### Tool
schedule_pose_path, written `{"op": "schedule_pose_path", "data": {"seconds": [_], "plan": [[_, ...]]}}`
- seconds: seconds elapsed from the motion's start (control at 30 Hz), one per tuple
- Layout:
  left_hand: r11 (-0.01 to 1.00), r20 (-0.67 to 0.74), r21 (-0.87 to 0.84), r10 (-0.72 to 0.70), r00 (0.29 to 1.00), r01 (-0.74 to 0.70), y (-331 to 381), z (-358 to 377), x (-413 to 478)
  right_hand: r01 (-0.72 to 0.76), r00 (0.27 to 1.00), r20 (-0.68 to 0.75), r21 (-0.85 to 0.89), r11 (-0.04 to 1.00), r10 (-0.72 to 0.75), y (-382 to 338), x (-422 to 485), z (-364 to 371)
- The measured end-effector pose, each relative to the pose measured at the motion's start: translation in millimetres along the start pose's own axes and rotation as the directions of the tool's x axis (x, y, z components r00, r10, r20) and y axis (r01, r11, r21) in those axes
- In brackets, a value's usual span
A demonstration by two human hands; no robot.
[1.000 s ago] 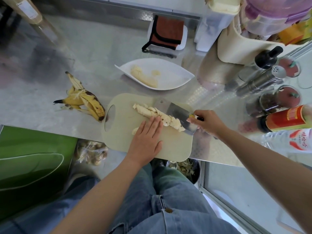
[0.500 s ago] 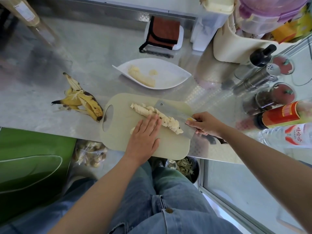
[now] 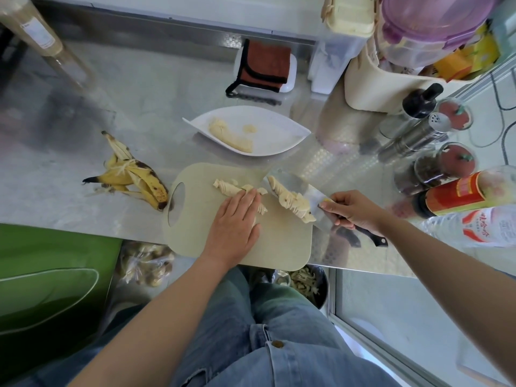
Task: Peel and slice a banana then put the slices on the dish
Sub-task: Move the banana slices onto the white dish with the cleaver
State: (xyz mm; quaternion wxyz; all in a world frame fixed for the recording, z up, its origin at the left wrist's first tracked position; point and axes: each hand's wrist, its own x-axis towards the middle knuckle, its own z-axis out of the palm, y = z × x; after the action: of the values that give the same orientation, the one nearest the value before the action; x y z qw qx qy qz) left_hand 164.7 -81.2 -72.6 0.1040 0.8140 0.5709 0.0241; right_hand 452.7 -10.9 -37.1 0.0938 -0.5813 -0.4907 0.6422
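Observation:
A pale cutting board [image 3: 279, 247] lies at the counter's front edge. On it lie banana slices [image 3: 231, 188] in a row at the left, and more banana slices [image 3: 290, 199] rest on the flat blade of a cleaver [image 3: 315, 199]. My right hand [image 3: 351, 210] grips the cleaver's black handle. My left hand [image 3: 237, 224] lies flat on the board, its fingertips touching the left slices. Behind the board stands a white leaf-shaped dish [image 3: 282, 129] holding a piece of banana [image 3: 229, 135] and one small slice.
A banana peel [image 3: 134, 177] lies left of the board. Bottles, shakers and jars [image 3: 435, 152] crowd the right side. A folded brown cloth [image 3: 265, 65] sits at the back. A green bag [image 3: 42, 275] is below left, and a bin [image 3: 304, 280] stands under the counter edge.
The cleaver blade has slid under the right half of the slices and split them from the left half. My left hand has shifted slightly left along the row.

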Motion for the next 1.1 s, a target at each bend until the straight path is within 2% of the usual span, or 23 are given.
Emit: {"op": "schedule_pose_path", "data": {"seconds": [0.17,0.3,0.47,0.6,0.67,0.87,1.1], "plan": [[0.999,-0.057,0.0,0.036,0.998,-0.036,-13,-8,12,0.079,0.996,-0.044,0.002,0.997,-0.079,-34,10,-14],[0.997,-0.13,-0.065,0.038,0.991,-0.047,-25,-17,25,0.128,0.988,-0.083,-0.023,0.992,-0.129,-65,33,-16],[0.99,-0.171,-0.136,0.022,0.985,-0.045,-45,-31,43,0.124,0.985,-0.112,-0.083,0.989,-0.132,-100,72,-19],[0.995,-0.218,-0.097,-0.03,0.975,0.009,-64,-42,61,0.125,0.981,-0.129,-0.16,0.979,-0.147,-123,103,-19],[0.999,-0.236,-0.052,-0.012,0.972,0.0,-67,-50,71,0.136,0.979,-0.123,-0.189,0.972,-0.161,-127,112,-18],[0.977,-0.204,0.023,0.21,0.956,-0.21,-79,-61,115,0.131,0.976,-0.11,-0.4,0.907,-0.189,-149,143,-14],[0.98,-0.1,0.026,0.198,0.975,-0.197,-88,-56,143,0.15,0.969,-0.09,-0.526,0.837,-0.231,-159,156,-12]]}}
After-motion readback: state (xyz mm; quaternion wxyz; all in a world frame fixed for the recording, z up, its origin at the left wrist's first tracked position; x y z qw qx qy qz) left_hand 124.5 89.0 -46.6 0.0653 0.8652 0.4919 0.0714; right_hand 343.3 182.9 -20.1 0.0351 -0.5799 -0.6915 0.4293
